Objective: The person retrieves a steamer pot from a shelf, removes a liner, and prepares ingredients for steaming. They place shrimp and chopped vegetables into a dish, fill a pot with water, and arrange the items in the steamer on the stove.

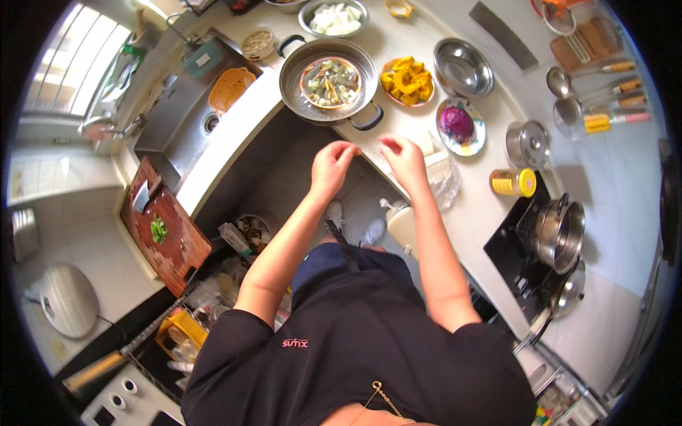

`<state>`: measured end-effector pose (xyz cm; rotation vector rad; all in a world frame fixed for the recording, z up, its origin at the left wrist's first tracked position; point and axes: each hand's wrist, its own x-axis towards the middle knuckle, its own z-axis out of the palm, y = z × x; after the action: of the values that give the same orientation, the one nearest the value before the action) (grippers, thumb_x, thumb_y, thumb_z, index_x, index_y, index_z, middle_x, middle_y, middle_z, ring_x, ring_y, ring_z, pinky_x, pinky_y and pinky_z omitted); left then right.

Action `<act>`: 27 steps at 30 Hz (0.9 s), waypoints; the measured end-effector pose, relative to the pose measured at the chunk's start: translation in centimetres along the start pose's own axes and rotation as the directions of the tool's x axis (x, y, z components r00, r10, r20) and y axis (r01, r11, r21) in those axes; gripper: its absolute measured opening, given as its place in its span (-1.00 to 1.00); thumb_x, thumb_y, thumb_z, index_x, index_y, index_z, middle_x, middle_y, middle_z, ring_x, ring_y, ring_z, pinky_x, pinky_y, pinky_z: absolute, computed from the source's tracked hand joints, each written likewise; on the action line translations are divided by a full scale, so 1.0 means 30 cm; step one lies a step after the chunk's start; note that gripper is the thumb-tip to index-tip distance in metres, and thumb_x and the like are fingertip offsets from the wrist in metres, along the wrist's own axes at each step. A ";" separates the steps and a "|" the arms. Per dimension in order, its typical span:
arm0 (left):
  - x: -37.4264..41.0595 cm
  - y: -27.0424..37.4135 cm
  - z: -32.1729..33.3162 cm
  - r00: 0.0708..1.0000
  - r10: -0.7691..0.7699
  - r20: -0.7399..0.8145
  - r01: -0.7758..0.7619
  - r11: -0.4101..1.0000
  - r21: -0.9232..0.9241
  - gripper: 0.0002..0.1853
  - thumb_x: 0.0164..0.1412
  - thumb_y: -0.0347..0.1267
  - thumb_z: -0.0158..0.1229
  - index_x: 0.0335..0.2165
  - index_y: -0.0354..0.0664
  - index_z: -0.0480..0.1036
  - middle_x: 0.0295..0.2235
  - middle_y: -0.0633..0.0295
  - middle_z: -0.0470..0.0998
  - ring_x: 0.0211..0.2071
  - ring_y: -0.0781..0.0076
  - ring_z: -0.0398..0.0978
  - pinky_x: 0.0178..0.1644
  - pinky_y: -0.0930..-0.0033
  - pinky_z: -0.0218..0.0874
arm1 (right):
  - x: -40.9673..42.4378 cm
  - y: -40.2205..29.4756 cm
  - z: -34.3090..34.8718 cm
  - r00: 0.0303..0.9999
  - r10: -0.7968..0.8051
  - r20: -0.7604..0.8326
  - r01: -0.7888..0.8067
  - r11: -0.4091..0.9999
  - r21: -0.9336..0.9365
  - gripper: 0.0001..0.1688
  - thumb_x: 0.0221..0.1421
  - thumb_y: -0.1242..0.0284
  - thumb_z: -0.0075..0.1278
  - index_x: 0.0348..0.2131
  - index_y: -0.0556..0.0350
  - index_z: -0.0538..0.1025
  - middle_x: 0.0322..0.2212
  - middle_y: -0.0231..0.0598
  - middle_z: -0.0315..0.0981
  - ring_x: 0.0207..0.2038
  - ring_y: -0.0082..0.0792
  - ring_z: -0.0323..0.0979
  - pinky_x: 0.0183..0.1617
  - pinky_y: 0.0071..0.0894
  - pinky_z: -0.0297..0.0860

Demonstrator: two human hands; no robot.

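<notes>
My left hand (331,166) and my right hand (406,162) hover apart near the counter edge, fingers curled and thumbs close to the fingertips. Whether anything small is pinched in them is too fine to tell. Just beyond stands a two-handled steamer pan (290,85) with a perforated floor. Inside it sits a plate of what look like shrimp (330,82) with pale slices on top. Right of the pan, a plate holds cut pumpkin (407,80). Half a red cabbage (456,124) rests on a patterned oval plate (477,141). Beside my right hand lies a clear plastic bag (446,183).
A steel bowl of white vegetable pieces (334,20) and a steel bowl (463,67) stand behind. To the right are a yellow-lidded jar (512,182) and a pot (559,234) on the cooktop. Leftward, a cleaver (141,197) and chopped greens (158,229) lie on a cutting board (184,247) beside the sink (176,122).
</notes>
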<state>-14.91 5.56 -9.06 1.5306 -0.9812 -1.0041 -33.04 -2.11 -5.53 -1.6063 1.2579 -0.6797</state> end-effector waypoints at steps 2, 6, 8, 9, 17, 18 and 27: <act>0.049 -0.017 -0.046 0.999 -0.029 0.024 0.029 1.000 -0.001 -0.80 0.36 -0.41 0.14 -0.21 -0.36 0.60 -0.30 0.21 0.67 -0.23 0.54 0.58 -0.07 0.49 0.37 | 0.080 -0.096 0.046 0.990 -0.036 0.139 0.065 0.975 -0.212 -0.74 0.13 0.34 0.16 -0.22 0.11 0.64 -0.29 -0.11 0.67 -0.23 -0.19 0.63 -0.13 -0.24 0.50; 0.098 -0.076 -0.083 0.998 -0.004 -0.067 0.003 1.000 -0.020 -0.78 0.29 -0.38 0.20 -0.19 -0.34 0.59 -0.35 0.20 0.66 -0.30 0.55 0.55 -0.17 0.43 0.36 | 0.232 -0.310 0.184 0.824 -0.089 0.560 0.455 0.693 -0.559 -0.73 -0.03 0.28 0.11 -0.41 0.09 0.65 -0.44 -0.05 0.62 -0.28 0.01 0.61 -0.23 -0.06 0.50; 0.078 -0.075 -0.086 0.989 0.048 -0.139 -0.052 0.998 -0.029 -0.75 0.29 -0.38 0.22 -0.16 -0.35 0.58 -0.31 0.25 0.66 -0.26 0.52 0.54 -0.13 0.40 0.36 | 0.253 -0.458 0.281 0.724 -0.059 0.688 0.627 0.472 -0.619 -0.83 -0.05 0.38 0.14 -0.47 0.00 0.72 -0.40 -0.18 0.69 -0.38 -0.15 0.66 -0.35 0.04 0.53; 0.084 -0.062 -0.067 0.983 0.046 -0.175 -0.034 0.997 0.070 -0.75 0.31 -0.41 0.20 -0.12 -0.38 0.57 -0.22 0.22 0.65 -0.19 0.46 0.55 -0.03 0.37 0.35 | 0.281 -0.468 0.357 0.703 0.159 0.693 0.596 0.399 -0.697 -0.70 0.04 0.45 0.12 -0.18 -0.03 0.70 -0.17 -0.17 0.67 -0.10 -0.35 0.60 -0.11 -0.11 0.52; 0.147 -0.097 -0.153 0.999 0.024 -0.036 -0.030 0.984 -0.177 -0.84 0.33 -0.47 0.14 -0.28 -0.41 0.56 -0.40 0.33 0.57 -0.35 0.55 0.47 -0.21 0.46 0.28 | 0.374 -0.835 0.668 0.431 0.356 0.829 0.824 0.217 -0.523 -0.67 0.13 0.40 0.10 -0.09 -0.05 0.66 -0.09 -0.22 0.63 -0.05 -0.26 0.58 -0.06 -0.12 0.51; 0.163 -0.104 -0.165 0.999 0.026 -0.020 -0.029 0.985 -0.170 -0.83 0.34 -0.45 0.13 -0.25 -0.40 0.54 -0.36 0.31 0.57 -0.32 0.52 0.47 -0.18 0.44 0.29 | 0.395 -0.860 0.685 0.414 0.370 0.832 0.832 0.218 -0.511 -0.67 0.14 0.39 0.10 -0.08 -0.05 0.66 -0.08 -0.23 0.63 -0.05 -0.25 0.58 -0.05 -0.12 0.51; 0.421 -0.136 -0.407 0.964 0.010 0.267 0.048 0.977 -0.208 -0.65 0.44 -0.31 0.02 0.05 -0.33 0.42 -0.03 0.11 0.54 -0.05 0.31 0.51 0.09 0.26 0.32 | 0.566 -0.915 0.735 0.507 0.270 0.819 0.716 0.398 -0.574 -0.71 0.19 0.35 0.10 -0.10 -0.11 0.68 -0.08 -0.23 0.64 -0.06 -0.16 0.61 -0.11 -0.08 0.54</act>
<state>1.03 -1.97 -12.87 1.2503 -1.0081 -1.3107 2.47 -10.12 8.69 -2.5906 0.4867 0.8745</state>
